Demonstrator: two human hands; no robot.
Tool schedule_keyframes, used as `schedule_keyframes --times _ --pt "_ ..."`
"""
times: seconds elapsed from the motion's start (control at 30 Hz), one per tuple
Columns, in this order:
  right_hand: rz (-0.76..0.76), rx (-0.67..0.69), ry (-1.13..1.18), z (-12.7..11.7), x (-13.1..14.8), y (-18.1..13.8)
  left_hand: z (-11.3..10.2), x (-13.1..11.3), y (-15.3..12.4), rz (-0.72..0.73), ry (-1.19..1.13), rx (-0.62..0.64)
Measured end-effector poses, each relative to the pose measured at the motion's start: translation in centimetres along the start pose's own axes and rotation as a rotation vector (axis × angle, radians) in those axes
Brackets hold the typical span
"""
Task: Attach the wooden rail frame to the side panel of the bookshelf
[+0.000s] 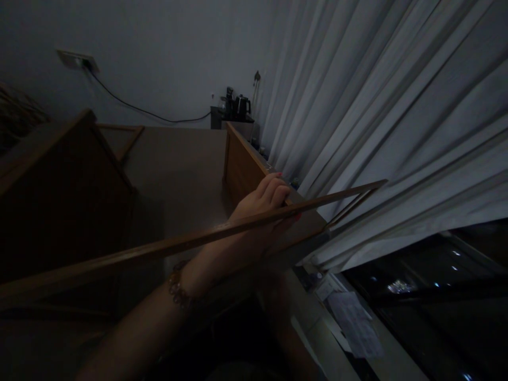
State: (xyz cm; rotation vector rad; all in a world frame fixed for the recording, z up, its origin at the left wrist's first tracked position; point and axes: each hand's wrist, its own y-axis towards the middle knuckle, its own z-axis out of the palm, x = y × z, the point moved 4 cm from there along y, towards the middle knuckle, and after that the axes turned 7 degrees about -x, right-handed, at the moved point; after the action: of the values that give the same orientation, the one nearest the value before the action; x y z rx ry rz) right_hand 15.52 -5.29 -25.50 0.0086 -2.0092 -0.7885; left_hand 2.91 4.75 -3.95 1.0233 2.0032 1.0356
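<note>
**Forearm up close, left hand wrapped on a long wooden slat**

Forearm comes in from the bottom left, really dim, with a beaded bracelet (pixel 177 290) on the wrist. Past that, the left hand (pixel 266 203) is closed on the wooden slat (pixel 159 247): fingers curled over its top edge, thumb with a red nail lying against the near face. So it's a proper grip, not just resting there.

That slat runs at a slant from the left edge, across the middle, up to the right, where its tip sits in front of the curtain (pixel 377 106). A second thinner rail meets it near that end, lower down.

Right behind the hand is the top edge of an upright wooden panel (pixel 242 159), with a flat brown surface (pixel 178 169) to its left. Further left stands another wooden frame (pixel 59 185), mostly in shadow.

Way back in the corner there's a dark kettle (pixel 241 106), and a cable (pixel 138 110) runs along the wall to a socket (pixel 75 58). Bottom right, some papers (pixel 353 323) lie on a ledge beside dark window glass (pixel 436 286).
</note>
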Motion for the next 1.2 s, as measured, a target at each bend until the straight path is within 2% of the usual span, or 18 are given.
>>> schedule_keyframes --times 0.1,0.17,0.5,0.63,0.77,0.9,1.03,1.2 --pt "-0.232 0.061 -0.067 0.0 0.3 0.1 -0.1 -0.1 0.0 -0.002 -0.009 0.009" --pt "-0.326 0.109 -0.101 -0.1 0.2 0.0 -0.1 -0.1 0.1 -0.010 -0.016 0.024" --pt "-0.567 0.398 -0.145 -1.3 -0.4 0.9 -0.1 -0.2 0.0 0.007 0.008 0.013" --pt "-0.606 0.383 -0.136 -1.3 -0.5 1.1 -0.1 -0.2 -0.1 0.014 0.014 0.016" --pt "-0.522 0.255 -0.096 -0.9 -0.1 1.2 -0.3 -0.4 0.1 -0.016 0.002 0.025" --pt "-0.439 0.251 -0.038 -0.6 1.2 1.5 -0.3 -0.5 0.3 -0.030 -0.010 0.038" --pt "-0.257 0.173 0.056 -0.8 1.6 1.7 -0.3 -0.4 0.2 -0.027 -0.014 0.021" --pt "-0.007 0.073 0.104 -0.7 0.4 0.9 -0.1 -0.3 0.1 -0.013 0.002 0.018"
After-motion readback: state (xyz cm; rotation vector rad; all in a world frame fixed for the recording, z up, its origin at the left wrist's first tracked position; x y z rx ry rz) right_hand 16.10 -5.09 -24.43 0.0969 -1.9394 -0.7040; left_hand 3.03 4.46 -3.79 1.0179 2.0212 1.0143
